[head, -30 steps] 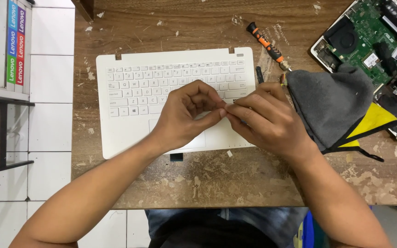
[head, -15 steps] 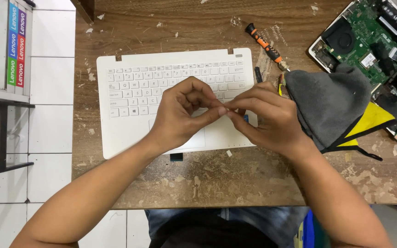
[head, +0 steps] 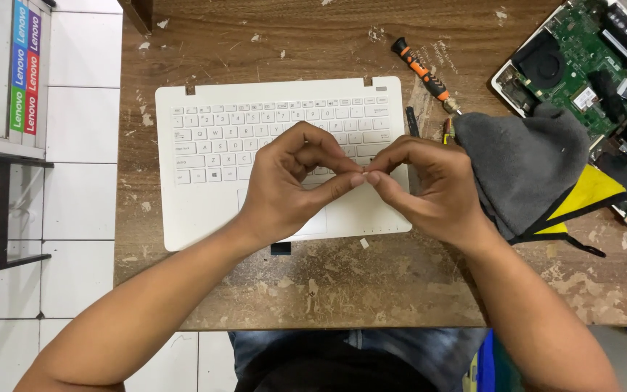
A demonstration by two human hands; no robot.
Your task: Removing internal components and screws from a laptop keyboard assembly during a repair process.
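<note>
My left hand point(head: 284, 185) and my right hand point(head: 429, 185) meet above the white laptop keyboard panel point(head: 212, 138), over its lower right part near the touchpad. The thumb and forefinger tips of both hands pinch together at one spot, on a tiny part too small to identify. The other fingers are curled in. Both forearms reach in from the bottom of the view.
A grey and yellow cloth point(head: 527, 163) lies right of my right hand, on the worn wooden table point(head: 328, 283). An orange-handled screwdriver point(head: 424, 72) lies behind it. An opened laptop base with a green circuit board point(head: 589, 58) is at the far right. A white tiled floor is on the left.
Both hands have shifted slightly left and toward me over the keyboard panel, with the fingertips still pinched together. The right hand has moved away from the cloth.
</note>
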